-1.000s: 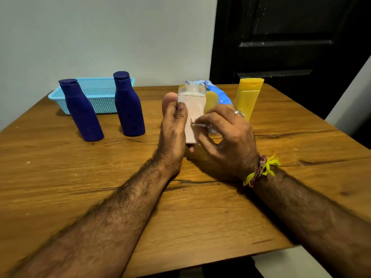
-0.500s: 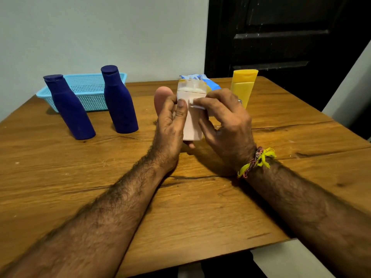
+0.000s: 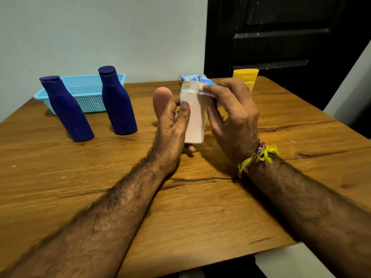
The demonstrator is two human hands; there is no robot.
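Note:
A pale pink bottle [image 3: 195, 119] with a clear cap is held upright just above the middle of the wooden table [image 3: 200, 207]. My left hand [image 3: 170, 125] grips its left side, thumb across the front. My right hand [image 3: 232, 115] pinches a small white wipe [image 3: 206, 92] and presses it against the bottle's cap and right shoulder. A rounded pink thing [image 3: 161, 99] shows behind my left hand; what it is I cannot tell.
Two dark blue bottles [image 3: 68, 111] [image 3: 118, 101] stand at the left in front of a light blue mesh basket [image 3: 88, 91]. A yellow tube [image 3: 246, 79] and a blue-white packet [image 3: 197, 79] stand behind my hands. A dark door is at the back right.
My right hand has slid the white wipe up the bottle, from its middle to the cap. The bottle stays upright in my left hand.

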